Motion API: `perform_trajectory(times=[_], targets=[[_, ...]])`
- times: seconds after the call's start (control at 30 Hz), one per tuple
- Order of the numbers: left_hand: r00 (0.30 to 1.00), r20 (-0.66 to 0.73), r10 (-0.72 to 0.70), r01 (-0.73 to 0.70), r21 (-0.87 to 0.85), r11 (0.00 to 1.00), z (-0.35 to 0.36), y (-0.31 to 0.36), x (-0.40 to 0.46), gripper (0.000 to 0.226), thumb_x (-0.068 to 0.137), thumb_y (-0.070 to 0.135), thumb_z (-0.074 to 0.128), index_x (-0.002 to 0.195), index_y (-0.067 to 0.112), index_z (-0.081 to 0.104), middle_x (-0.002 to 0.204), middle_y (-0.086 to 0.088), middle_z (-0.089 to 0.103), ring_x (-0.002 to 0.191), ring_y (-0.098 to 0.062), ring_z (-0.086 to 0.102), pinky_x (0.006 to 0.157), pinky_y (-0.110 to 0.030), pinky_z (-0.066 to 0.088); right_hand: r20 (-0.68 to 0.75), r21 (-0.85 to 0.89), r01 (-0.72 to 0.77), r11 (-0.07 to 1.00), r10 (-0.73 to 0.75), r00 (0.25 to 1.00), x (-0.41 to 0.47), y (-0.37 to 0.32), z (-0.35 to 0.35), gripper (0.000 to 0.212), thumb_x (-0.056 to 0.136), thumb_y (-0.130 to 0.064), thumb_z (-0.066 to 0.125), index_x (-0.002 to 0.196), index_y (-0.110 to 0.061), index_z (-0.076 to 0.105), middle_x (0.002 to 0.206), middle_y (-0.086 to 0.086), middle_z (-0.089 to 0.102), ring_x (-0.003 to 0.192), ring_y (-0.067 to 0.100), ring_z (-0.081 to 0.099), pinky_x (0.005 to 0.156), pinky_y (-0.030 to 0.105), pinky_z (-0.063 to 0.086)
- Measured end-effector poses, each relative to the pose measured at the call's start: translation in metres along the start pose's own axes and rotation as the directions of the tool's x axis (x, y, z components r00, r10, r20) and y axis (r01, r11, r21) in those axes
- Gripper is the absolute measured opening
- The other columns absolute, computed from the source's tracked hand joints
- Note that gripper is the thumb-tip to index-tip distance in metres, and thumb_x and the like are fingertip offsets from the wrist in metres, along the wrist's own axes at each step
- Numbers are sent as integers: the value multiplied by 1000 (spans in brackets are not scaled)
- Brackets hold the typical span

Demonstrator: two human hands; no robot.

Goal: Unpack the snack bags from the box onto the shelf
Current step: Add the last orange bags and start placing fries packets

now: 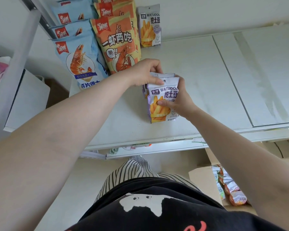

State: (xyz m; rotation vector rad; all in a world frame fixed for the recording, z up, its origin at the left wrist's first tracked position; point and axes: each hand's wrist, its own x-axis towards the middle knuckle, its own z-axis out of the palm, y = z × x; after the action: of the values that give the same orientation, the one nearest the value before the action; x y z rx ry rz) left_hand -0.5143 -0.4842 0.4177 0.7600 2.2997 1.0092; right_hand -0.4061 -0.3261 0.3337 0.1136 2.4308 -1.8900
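Black cloth with a white print covers the person's shirt [157,207] nearest the camera, with striped trousers [133,169] showing below it. Low on the right, just beside the person's right arm, a cardboard box [202,179] stands open on the floor, and small snack packets [230,189] in orange, white and green lie heaped inside it.

Both bare arms reach up over a pale white shelf [198,84]. There the hands hold a small stack of fry bags [162,100], purple and white with yellow fries pictured on the front, standing upright with the bottom edge on the shelf. The left hand [145,74] pinches the top edge of the stack, thumb in front and fingers curled behind. The right hand [177,100] grips the stack's right side, thumb pressed across the front bag.

Further back, one matching fry bag [149,27] stands upright alone against the rear wall. Left of it stands a row of orange shrimp bags [117,40], and left again a row of blue shrimp bags [80,60].
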Motion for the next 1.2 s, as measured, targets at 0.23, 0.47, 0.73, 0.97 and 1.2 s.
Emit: perform_trajectory(times=[0.23, 0.47, 0.73, 0.97, 1.2], targets=[[1000, -29, -4, 0, -146, 989, 13, -3, 2, 27, 77, 14, 79, 93, 16, 58, 103, -3, 69, 84, -5, 63, 70, -16, 51, -54, -123, 23, 992, -30, 998, 1, 12, -12, 103, 63, -22, 91, 139, -9, 22, 118, -7, 56, 94, -4, 62, 84, 29, 52], [961, -208, -182, 24, -591, 806, 44, -32, -8, 69, 60, 42, 82, 118, 21, 50, 116, -1, 63, 95, -17, 60, 56, -19, 45, -2, -104, 73, 992, -74, 997, 4, 11, -16, 109, 66, -25, 90, 148, -14, 19, 129, -1, 58, 105, -11, 58, 83, 8, 46], [999, 42, -17, 39, -594, 803, 59, -48, -18, 133, 47, 47, 90, 151, 23, 11, 142, 2, 44, 124, -7, 48, 94, -14, 46, 170, -39, 10, 999, -3, 985, -13, 35, -23, 148, 53, -3, 93, 152, -12, -16, 157, 13, 25, 131, 2, 47, 95, 19, 47], [998, -63, -1, -25, -401, 916, 57, -44, -5, 81, 59, 22, 84, 128, 15, 43, 117, 2, 58, 109, -7, 55, 90, -24, 50, 70, -181, 80, 980, -68, 995, -5, 31, -16, 141, 37, -41, 97, 146, -26, 9, 147, 11, 33, 138, 21, 39, 108, 41, 42], [969, -204, -142, 8, -546, 838, 77, -43, -12, 94, 57, 51, 75, 134, 11, 39, 130, -4, 57, 116, -11, 57, 94, -21, 48, 6, -186, -24, 982, 25, 1000, -9, 41, -24, 110, 49, -34, 92, 134, -22, 24, 121, -17, 52, 103, -1, 60, 88, 25, 50]])
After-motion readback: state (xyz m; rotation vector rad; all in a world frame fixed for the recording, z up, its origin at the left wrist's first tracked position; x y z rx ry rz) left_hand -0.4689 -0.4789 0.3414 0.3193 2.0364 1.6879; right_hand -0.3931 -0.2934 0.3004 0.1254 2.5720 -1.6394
